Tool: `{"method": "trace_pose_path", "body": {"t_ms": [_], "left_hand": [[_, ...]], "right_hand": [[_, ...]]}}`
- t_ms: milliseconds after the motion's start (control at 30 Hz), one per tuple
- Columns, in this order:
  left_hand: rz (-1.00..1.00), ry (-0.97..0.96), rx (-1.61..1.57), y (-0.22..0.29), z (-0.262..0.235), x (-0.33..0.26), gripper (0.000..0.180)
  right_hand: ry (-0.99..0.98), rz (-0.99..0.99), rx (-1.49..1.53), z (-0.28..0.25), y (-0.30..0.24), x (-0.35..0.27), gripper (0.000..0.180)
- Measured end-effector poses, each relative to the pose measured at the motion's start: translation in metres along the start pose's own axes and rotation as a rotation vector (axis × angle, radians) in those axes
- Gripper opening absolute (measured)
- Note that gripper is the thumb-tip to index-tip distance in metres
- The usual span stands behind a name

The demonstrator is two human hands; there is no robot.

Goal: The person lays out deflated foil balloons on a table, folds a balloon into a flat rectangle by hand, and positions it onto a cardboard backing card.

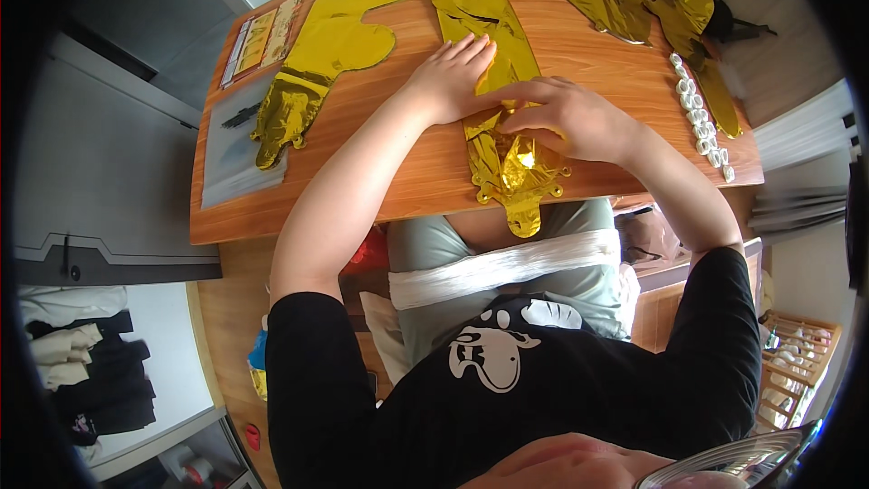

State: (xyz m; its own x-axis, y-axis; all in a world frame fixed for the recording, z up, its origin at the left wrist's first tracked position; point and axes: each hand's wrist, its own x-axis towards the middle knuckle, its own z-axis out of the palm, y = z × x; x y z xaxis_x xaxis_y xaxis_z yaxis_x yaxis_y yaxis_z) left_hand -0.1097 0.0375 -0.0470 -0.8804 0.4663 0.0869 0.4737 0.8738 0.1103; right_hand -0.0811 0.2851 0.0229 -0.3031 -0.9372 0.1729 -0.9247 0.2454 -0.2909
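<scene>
A flat, uninflated gold foil balloon (493, 23) lies on the wooden table in front of me, its crinkled lower end hanging past the near edge. My left hand (453, 80) presses on its middle with the fingers stretched out flat. Beside it, my right hand (575, 119) hovers at or touches the creased foil. Its fingers are bent but apart, and nothing is plainly gripped. To the left is another gold foil balloon (339, 32), partly folded at its near end.
More gold foil balloons (625, 4) lie at the table's far right, near a dark object with cables (733, 23). White coiled bundles (697, 118) line the right side. A printed sheet (262, 41) and clear packet (231, 140) are at left. A white strand bundle (507, 267) crosses my lap.
</scene>
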Motion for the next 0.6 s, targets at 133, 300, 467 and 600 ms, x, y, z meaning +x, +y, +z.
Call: {"method": "trace_pose_path", "body": {"t_ms": [133,300,467,600], "left_hand": [[0.043,0.036,0.020,-0.005,0.006,-0.001,0.087],[0.041,0.034,0.041,-0.003,0.005,0.000,0.081],[0.019,0.023,0.018,-0.004,0.006,0.001,0.078],[0.017,0.015,0.000,-0.002,0.002,0.000,0.075]], "right_hand": [[0.208,0.026,-0.038,0.019,-0.007,0.003,0.032],[0.147,0.132,-0.023,0.021,-0.003,-0.009,0.033],[0.182,0.097,-0.079,0.028,0.000,-0.017,0.029],[0.204,0.114,-0.132,0.031,-0.001,-0.021,0.029]]}}
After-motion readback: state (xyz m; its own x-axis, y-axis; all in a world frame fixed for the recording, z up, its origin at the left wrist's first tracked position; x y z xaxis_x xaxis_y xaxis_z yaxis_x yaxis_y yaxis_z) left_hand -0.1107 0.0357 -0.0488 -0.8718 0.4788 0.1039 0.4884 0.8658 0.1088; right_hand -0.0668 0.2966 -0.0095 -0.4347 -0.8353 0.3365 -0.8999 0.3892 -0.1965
